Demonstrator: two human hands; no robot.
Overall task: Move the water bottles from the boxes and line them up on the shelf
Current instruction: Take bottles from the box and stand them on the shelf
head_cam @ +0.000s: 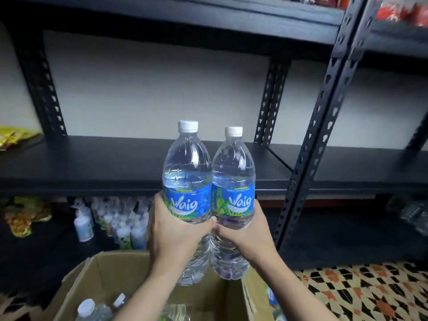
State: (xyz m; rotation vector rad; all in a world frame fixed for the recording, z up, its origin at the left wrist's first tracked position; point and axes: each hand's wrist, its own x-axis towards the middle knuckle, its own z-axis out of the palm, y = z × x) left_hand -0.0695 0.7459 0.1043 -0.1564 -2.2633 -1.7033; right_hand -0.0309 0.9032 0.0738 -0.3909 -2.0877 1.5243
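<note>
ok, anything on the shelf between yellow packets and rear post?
Head view: shelf is bare from yellow packets to rear post; left-hand bottle and right-hand bottle only overlap it.

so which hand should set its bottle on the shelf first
Left, probably. The left hand grips the left bottle with long bare shelf ahead and leftward; the right hand grips the right bottle nearer the post, with less room.
</note>
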